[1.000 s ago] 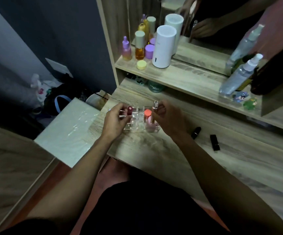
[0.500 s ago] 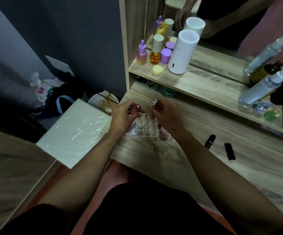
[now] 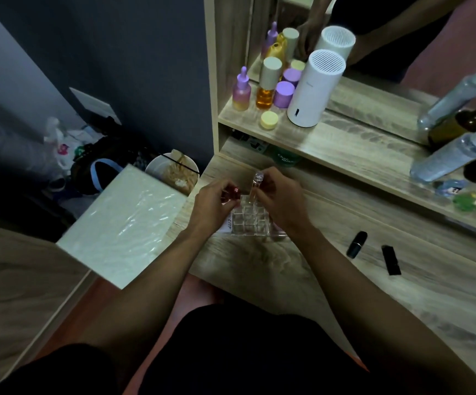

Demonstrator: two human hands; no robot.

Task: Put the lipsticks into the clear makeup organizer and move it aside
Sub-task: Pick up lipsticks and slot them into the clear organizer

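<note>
The clear makeup organizer point(image 3: 249, 223) stands on the wooden desk point(image 3: 259, 269) near its left end. My left hand point(image 3: 211, 206) grips its left side and my right hand point(image 3: 282, 201) grips its right side. A red lipstick point(image 3: 234, 191) stands in a far-left slot by my left fingertips. A clear-capped tube point(image 3: 256, 183) rises from a far slot beside my right fingers. Two black lipsticks point(image 3: 356, 244) point(image 3: 391, 260) lie loose on the desk to the right, apart from the organizer. Anything in the right-hand slots is hidden under my right hand.
A shelf point(image 3: 331, 143) above the desk carries small bottles point(image 3: 265, 89), a white cylinder point(image 3: 314, 89) and spray bottles point(image 3: 456, 155), with a mirror behind. Left of the desk sit a white stool top point(image 3: 122, 223) and a bowl point(image 3: 171, 172) on the floor.
The organizer has slid a little to the left between both hands, away from the two black lipsticks. The orange and pink lipsticks seen earlier are now covered by my right hand.
</note>
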